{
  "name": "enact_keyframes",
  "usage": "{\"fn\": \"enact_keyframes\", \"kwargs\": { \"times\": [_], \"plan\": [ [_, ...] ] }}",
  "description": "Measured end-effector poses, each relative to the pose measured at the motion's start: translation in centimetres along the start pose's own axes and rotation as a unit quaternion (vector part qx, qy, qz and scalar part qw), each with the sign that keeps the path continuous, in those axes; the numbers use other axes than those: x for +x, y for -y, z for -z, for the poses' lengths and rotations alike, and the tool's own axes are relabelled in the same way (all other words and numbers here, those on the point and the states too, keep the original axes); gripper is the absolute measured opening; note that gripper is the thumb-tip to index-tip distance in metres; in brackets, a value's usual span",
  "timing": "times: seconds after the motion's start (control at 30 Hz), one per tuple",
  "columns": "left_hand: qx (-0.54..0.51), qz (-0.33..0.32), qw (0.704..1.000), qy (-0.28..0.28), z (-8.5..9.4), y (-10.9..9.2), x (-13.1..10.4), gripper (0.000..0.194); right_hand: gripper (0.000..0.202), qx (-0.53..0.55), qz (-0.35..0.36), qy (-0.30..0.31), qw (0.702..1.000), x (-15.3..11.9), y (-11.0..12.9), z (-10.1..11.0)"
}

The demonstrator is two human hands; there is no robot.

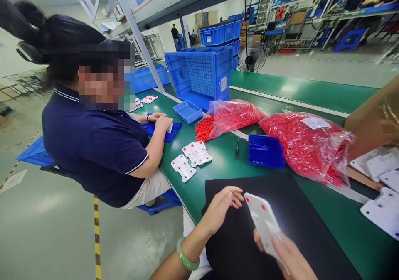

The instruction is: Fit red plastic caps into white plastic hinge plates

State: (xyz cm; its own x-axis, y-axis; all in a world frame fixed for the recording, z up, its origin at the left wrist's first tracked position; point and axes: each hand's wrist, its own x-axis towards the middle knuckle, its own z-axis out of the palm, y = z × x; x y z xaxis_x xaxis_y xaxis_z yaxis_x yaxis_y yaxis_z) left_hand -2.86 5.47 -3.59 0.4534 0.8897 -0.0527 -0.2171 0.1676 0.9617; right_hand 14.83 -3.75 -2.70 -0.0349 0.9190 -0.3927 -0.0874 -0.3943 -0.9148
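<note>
My right hand [288,253] grips the lower end of a white plastic plate [262,215], which is tilted up and shows two red pieces near its top. Just left of the plate, my left hand [222,207] is raised with its fingers bent and apart, holding nothing; a green bangle circles that wrist. Both hands are above a black mat [280,188]. Beyond the mat's left corner, several white plates [183,168] with red pieces lie on the green table [165,159], some overlapping.
A person [93,134] sits at the left, hands over a blue cloth [174,131]. Ahead are a blue scoop [266,151], a screwdriver [237,149], bags of red pieces [305,143] and blue bins [199,72]. More white plates [383,211] and a cardboard box [374,114] stand right.
</note>
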Motion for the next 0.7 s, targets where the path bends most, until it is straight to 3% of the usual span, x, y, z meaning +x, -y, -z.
{"fn": "enact_keyframes", "kwargs": {
  "times": [0.03, 0.1, 0.17, 0.27, 0.33, 0.43, 0.53, 0.7],
  "plan": [
    [-0.04, 0.0, 0.999, -0.009, -0.3, 0.2, -0.5, 0.05, 0.044, -0.098, 0.046, -0.07, 0.992, 0.3, 0.0, 0.0],
    [-0.111, -0.002, 0.994, 0.012, -1.4, 0.7, -1.8, 0.064, 0.055, -0.241, 0.123, -0.175, 0.947, 0.7, 0.0, -0.7],
    [-0.159, 0.008, 0.987, 0.029, -2.8, 1.1, -3.0, 0.074, 0.065, -0.294, 0.182, -0.201, 0.917, 0.8, -0.2, -1.9],
    [-0.228, 0.06, 0.969, -0.079, -4.4, 1.4, -3.8, 0.053, 0.058, -0.264, 0.214, -0.136, 0.931, 0.4, -0.4, -3.3],
    [-0.26, 0.078, 0.952, -0.143, -4.7, 1.3, -3.8, 0.044, 0.049, -0.216, 0.201, -0.126, 0.947, 0.1, 0.0, -3.2],
    [-0.251, 0.111, 0.952, -0.135, -4.4, 1.0, -4.0, 0.044, 0.044, -0.105, 0.125, -0.147, 0.976, 0.1, 1.3, -2.1],
    [-0.22, 0.135, 0.96, -0.108, -4.4, 0.9, -4.8, 0.043, 0.045, 0.038, 0.044, -0.095, 0.994, 0.3, 2.8, -1.8],
    [-0.192, 0.099, 0.975, -0.054, -5.2, 1.0, -6.0, 0.037, 0.037, 0.213, -0.034, 0.01, 0.976, 0.6, 3.6, -3.4]
  ]
}}
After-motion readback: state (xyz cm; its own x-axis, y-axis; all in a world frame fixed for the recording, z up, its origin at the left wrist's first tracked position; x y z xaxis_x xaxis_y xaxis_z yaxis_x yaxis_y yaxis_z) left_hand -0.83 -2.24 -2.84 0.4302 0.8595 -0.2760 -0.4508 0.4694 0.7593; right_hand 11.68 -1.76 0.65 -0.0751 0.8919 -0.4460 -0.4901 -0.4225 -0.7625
